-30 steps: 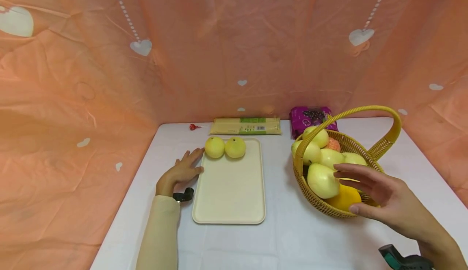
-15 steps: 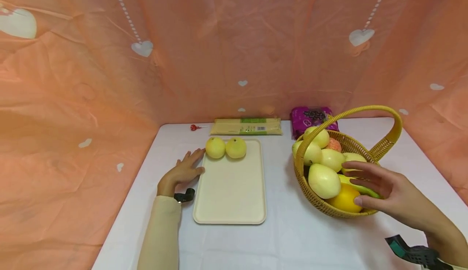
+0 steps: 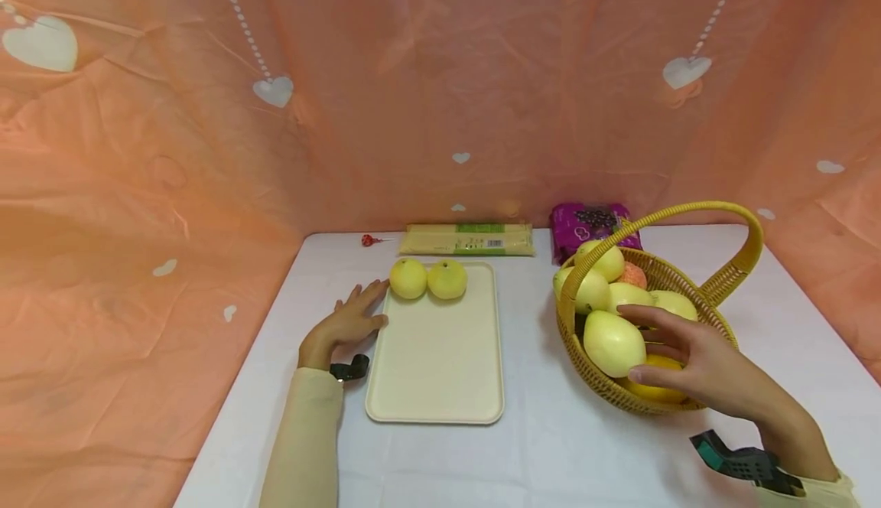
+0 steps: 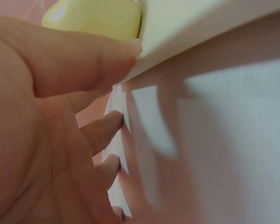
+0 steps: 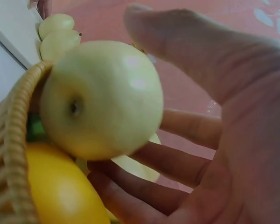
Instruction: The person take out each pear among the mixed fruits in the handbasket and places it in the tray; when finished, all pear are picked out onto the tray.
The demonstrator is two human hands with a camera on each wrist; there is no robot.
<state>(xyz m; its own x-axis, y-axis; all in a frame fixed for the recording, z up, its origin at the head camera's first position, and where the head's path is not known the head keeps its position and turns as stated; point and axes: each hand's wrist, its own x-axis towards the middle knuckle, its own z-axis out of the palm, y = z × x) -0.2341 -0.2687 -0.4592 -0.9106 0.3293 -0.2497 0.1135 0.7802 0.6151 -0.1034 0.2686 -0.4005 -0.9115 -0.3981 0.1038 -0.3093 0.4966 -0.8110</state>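
My right hand [image 3: 702, 363] is over the wicker basket [image 3: 592, 378], thumb and fingers spread around a large pale yellow pear [image 3: 614, 343]. In the right wrist view the thumb stands apart from this pear [image 5: 102, 100], while the fingers reach behind and under it. Beneath lies a bright yellow-orange fruit [image 5: 63, 186], partly covered by the hand in the head view. My left hand [image 3: 347, 320] rests with spread fingers beside the beige tray [image 3: 437, 363], thumb at its left rim. Two round pale yellow-green fruits [image 3: 408, 278] sit side by side at the tray's far end.
The basket's tall arched handle [image 3: 739, 252] rises over several more pale fruits [image 3: 592, 290] and a reddish one [image 3: 632, 275]. Behind it is a purple package [image 3: 588, 225]. A long flat beige-and-green packet [image 3: 468, 239] and a red lollipop [image 3: 370, 240] lie along the back edge.
My right hand first drew back slightly to the right, then moved left onto the large pear in the basket. The left hand has stayed beside the tray.
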